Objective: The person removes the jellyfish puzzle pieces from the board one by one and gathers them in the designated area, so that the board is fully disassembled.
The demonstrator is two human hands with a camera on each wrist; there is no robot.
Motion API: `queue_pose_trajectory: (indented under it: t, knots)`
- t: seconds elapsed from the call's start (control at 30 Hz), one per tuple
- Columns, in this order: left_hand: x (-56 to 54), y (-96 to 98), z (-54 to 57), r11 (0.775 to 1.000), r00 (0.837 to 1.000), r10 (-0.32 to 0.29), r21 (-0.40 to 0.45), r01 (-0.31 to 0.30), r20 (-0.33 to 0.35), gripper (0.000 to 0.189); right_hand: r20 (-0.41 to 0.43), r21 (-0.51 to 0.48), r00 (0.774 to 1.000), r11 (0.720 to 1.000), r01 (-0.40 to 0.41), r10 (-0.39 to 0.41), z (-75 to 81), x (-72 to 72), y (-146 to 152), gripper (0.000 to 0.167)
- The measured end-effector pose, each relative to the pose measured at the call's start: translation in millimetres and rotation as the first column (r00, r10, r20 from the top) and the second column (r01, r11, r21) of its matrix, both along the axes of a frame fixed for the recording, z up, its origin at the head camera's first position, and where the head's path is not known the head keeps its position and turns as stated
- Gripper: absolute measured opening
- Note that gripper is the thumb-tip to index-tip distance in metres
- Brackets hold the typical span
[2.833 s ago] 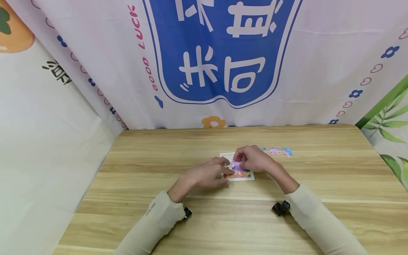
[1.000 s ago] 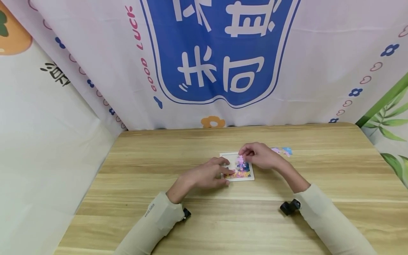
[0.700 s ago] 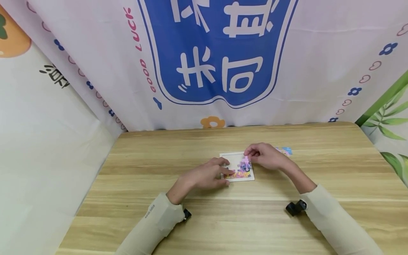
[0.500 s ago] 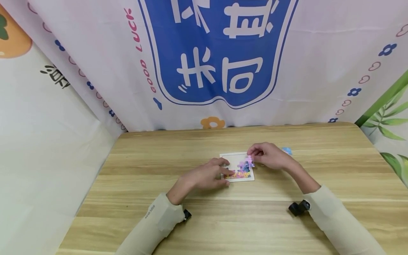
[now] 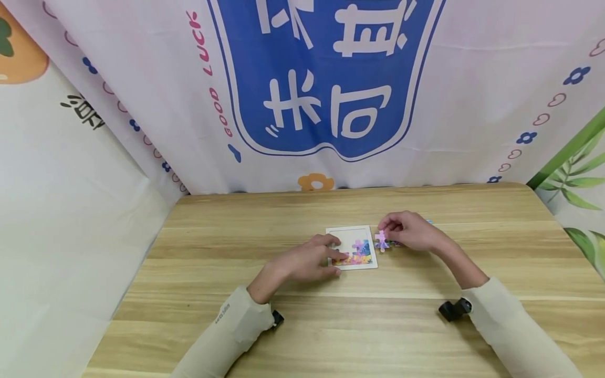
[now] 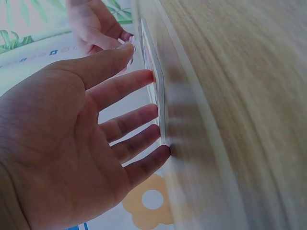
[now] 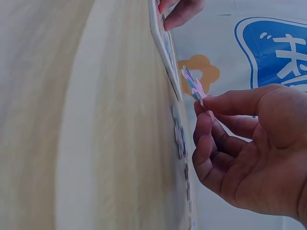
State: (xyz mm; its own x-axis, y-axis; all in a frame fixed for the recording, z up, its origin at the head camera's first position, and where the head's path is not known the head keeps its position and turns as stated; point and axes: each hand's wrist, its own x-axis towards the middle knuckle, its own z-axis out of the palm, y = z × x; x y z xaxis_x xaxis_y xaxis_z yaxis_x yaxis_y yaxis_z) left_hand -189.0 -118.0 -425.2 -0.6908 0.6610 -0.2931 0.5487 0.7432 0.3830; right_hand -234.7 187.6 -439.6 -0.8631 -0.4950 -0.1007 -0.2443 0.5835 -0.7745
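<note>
The left hand (image 5: 307, 258), fingers spread and nearly straight, touches the jigsaw tray (image 5: 347, 235) between its eight and nine o'clock without gripping it. Fitted pieces (image 5: 364, 252) (pink, yellow, blue) lie toward six o'clock. Just past three o'clock, a pink-and-blue jigsaw piece (image 5: 381, 239) is pinched in the right hand (image 5: 411, 231), near loose pieces (image 7: 179, 136) on the table (image 5: 331, 336).

Left hand (image 5: 309, 257) blocks puzzle tray (image 5: 347, 236) from left. Right hand (image 5: 408, 231) with pinched piece (image 5: 382, 240) crowds right side, loose pieces (image 7: 179, 136) beneath. Wide lane over tabletop (image 5: 359, 325) between sleeves (image 5: 229, 328). Backdrop (image 5: 472, 105) walls off far side.
</note>
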Motion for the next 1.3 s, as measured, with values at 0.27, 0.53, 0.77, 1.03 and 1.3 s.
queue_pose_trajectory:
  t: [0.27, 0.53, 0.77, 1.03, 1.3]
  knots:
    - [0.4, 0.2, -1.0, 1.000, 1.000, -0.004, -0.005, 0.004, -0.008, 0.047, 0.010, 0.013, 1.000, 1.000, 0.010, -0.010, -3.1, 1.7, 13, 0.020]
    - [1.0, 1.0, -1.3, 1.000, 1.000, 0.005, -0.016, -0.005, -0.006, 0.048, 0.006, 0.039, 1.000, 0.999, 0.027, -0.027, -4.1, 0.8, 28, 0.020]
    - [0.8, 1.2, -2.7, 1.000, 1.000, 0.013, -0.012, -0.013, -0.005, 0.047, -0.004, 0.041, 0.999, 0.998, 0.040, -0.040, -1.3, 2.1, 40, 0.019]
    - [0.9, 0.8, -2.9, 1.000, 1.000, 0.015, -0.005, -0.015, -0.001, 0.047, -0.023, 0.087, 0.997, 0.994, 0.069, -0.067, -1.0, 2.2, 54, 0.018]
    - [0.8, 0.2, -2.2, 1.000, 1.000, 0.012, -0.001, -0.012, -0.001, 0.047, -0.036, 0.075, 0.997, 0.995, 0.069, -0.066, 0.4, 1.9, 63, 0.017]
